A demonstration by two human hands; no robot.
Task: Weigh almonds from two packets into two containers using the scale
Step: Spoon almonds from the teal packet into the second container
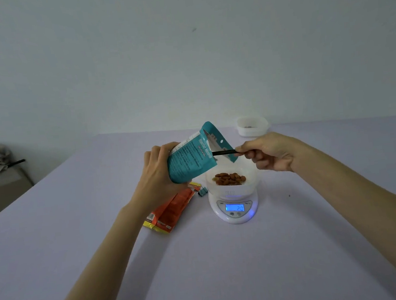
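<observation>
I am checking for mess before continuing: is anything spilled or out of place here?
Nothing stands out. The almonds lie inside the container on the scale; no almonds show on the table. The left hand tilts the teal packet over it.

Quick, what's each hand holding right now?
Left hand: grips the tilted teal packet.
Right hand: pinches a black utensil poked into that packet's mouth.

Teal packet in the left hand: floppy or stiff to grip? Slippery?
Probably floppy: the teal packet rounds where the left hand wraps it, and its open top curls over the black utensil that the right hand pinches. Likely light, since one hand holds it tilted over the tub. Its smooth printed film could slip.
</observation>
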